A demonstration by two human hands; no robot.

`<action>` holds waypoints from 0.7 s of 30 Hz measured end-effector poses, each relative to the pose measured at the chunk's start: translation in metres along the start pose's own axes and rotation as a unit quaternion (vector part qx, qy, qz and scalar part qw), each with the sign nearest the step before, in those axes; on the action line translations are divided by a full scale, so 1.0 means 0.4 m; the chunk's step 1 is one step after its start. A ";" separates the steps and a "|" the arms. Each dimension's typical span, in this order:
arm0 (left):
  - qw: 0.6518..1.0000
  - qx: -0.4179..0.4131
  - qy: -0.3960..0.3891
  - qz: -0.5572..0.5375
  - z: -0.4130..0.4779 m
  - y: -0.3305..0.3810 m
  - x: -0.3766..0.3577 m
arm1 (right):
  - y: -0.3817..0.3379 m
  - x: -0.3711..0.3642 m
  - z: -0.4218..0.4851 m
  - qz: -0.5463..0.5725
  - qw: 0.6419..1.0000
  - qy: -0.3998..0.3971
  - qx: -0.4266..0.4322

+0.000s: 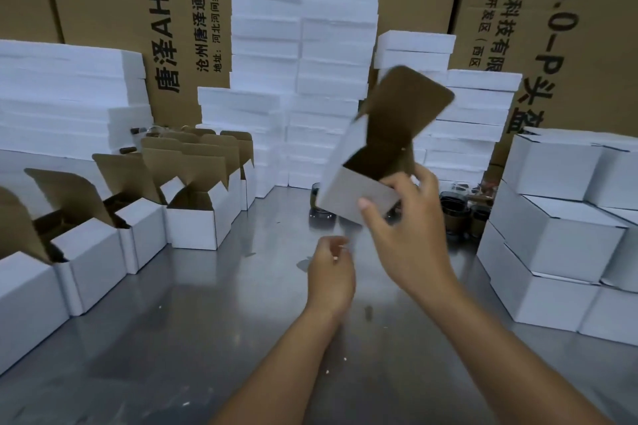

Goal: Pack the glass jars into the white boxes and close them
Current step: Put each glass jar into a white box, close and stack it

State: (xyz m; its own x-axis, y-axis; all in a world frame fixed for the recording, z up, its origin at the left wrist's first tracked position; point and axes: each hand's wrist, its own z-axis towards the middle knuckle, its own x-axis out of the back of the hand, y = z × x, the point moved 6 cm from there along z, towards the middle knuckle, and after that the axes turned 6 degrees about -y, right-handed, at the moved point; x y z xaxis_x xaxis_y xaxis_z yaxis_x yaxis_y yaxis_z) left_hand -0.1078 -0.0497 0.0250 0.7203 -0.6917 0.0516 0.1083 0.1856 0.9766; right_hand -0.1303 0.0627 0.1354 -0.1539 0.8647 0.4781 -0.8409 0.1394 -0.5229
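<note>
Pinching tilted white box [359, 198] between right hand [411, 241] thumb and fingers [426, 179]; left hand [331, 274] below, loosely curled.

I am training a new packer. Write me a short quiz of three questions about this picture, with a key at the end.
1. True or false: the right hand holds the open white box raised off the metal table.
2. Choose one: where are the closed white boxes stacked?
A) at the right side of the table
B) at the left side of the table
C) in the person's left hand
3. Fill in: the row of white boxes at the left has lids that are ____.

Key: 1 true; 2 A; 3 open.
</note>
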 end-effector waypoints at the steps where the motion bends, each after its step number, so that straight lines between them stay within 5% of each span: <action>1: 0.999 0.026 0.030 -0.026 -0.001 -0.004 0.011 | 0.037 0.015 -0.008 -0.025 0.999 0.002 -0.019; 5: 0.993 0.053 0.068 -0.080 0.000 -0.008 0.030 | 0.171 0.024 -0.069 -0.106 0.988 -0.025 -0.108; 10: 0.997 -0.001 -0.051 -0.061 -0.018 0.031 -0.016 | 0.233 -0.008 -0.125 -0.142 0.980 -0.085 -0.115; 16: 0.994 -0.082 -0.073 0.005 -0.023 0.044 -0.036 | 0.218 -0.043 -0.155 -0.097 0.988 -0.106 -0.047; 21: 0.995 -0.088 -0.036 0.006 -0.008 0.045 -0.032 | 0.239 -0.032 -0.152 0.001 0.992 -0.064 -0.112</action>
State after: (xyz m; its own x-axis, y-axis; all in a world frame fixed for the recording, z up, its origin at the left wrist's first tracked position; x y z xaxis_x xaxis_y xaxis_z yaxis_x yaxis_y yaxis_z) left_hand -0.1129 -0.0352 0.0415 0.6716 -0.7360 0.0851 0.2225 0.3100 0.9243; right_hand -0.1773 0.0945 0.0364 -0.2325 0.7984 0.5554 -0.7067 0.2537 -0.6605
